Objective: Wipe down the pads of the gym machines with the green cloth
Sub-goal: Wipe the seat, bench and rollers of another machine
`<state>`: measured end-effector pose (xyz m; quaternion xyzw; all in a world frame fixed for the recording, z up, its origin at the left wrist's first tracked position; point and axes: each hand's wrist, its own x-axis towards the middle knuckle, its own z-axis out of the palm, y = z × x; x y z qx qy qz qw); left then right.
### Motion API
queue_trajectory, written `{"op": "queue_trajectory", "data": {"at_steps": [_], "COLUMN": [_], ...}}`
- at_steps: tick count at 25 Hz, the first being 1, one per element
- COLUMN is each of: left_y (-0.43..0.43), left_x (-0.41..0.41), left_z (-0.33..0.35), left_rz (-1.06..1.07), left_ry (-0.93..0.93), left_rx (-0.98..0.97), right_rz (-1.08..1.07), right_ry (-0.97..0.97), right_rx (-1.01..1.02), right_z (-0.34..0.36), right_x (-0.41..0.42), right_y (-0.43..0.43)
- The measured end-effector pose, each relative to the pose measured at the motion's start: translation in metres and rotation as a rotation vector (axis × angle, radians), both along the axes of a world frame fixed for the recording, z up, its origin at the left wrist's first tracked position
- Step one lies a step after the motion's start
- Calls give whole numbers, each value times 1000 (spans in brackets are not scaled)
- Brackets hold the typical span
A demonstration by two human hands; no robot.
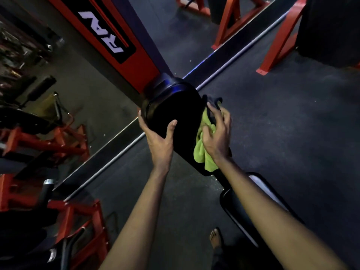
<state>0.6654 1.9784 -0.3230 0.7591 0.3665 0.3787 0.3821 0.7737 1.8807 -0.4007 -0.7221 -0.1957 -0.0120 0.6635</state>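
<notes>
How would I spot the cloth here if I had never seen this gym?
Find the tall red post with white lettering; a black pad sits at its lower end, gripped by the left hand. Against that pad's right side, the right hand holds the green cloth. It is the only bright lime, crumpled thing among black and red gear.

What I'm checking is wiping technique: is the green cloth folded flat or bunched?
Bunched up: the green cloth hangs in crumpled folds under the right hand, against the pad.
</notes>
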Motion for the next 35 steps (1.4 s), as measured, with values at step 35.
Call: {"op": "queue_trajectory", "data": {"at_steps": [35], "left_y": [-8], "left_x": [11], "left_z": [-36], "left_rz": [142], "left_ry": [11], "left_rx": [180], "right_rz": [-54], "right_ry": [699], "right_rx": [-194], "right_z": [-170], "right_x": [-30], "right_y": [-32]}}
